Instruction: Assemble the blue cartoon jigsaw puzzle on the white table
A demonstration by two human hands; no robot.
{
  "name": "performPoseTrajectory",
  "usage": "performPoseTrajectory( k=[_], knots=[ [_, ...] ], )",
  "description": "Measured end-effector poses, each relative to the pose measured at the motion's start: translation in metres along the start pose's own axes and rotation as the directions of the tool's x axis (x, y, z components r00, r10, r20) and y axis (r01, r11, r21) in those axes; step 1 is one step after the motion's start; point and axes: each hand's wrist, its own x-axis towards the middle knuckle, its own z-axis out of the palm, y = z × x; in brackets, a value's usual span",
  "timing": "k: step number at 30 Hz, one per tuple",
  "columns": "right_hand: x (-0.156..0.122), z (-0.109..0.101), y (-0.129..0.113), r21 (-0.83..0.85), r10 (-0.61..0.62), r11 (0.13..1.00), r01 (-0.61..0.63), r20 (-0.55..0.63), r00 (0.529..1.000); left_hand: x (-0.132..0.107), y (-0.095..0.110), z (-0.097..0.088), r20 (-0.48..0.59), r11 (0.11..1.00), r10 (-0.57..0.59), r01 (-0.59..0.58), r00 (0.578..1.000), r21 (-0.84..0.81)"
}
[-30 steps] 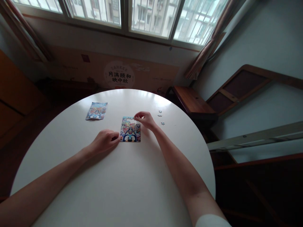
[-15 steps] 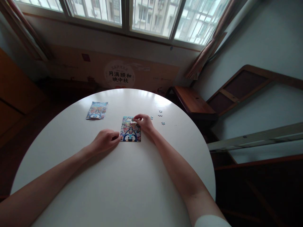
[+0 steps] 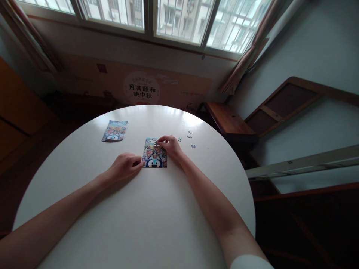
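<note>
A small, colourful jigsaw puzzle lies on the round white table, with a blue cartoon face at its near edge. White gaps show in its upper part. My left hand rests on the table with curled fingers, its fingertips against the puzzle's left edge. Over the upper right of the puzzle, my right hand is closed in a pinch on a small puzzle piece. The piece is at the gap; whether it touches its neighbours I cannot tell. My right fingers hide part of the puzzle's upper right corner.
Several loose pieces lie right of my right hand, among them one piece nearest me. A printed picture packet is at the back left of the white table. Beyond the table's right edge stands a wooden bench.
My right hand has shifted very slightly left with the puzzle piece, over the gap. My left hand and the puzzle look unmoved.
</note>
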Motion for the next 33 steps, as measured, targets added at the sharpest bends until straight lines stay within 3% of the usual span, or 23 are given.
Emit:
performPoseTrajectory(
  k=[13,33],
  knots=[
    [-0.0024,0.0008,0.0011,-0.114,-0.089,0.990,0.085,-0.029,0.996,0.0001,-0.0021,0.0015,-0.005,1.000,0.018,-0.017,1.000,0.007],
    [-0.0062,-0.0005,-0.0018,-0.179,-0.207,0.959,0.221,0.093,0.974,0.0001,0.0015,-0.0024,-0.016,1.000,0.004,-0.004,1.000,-0.012]
  ],
)
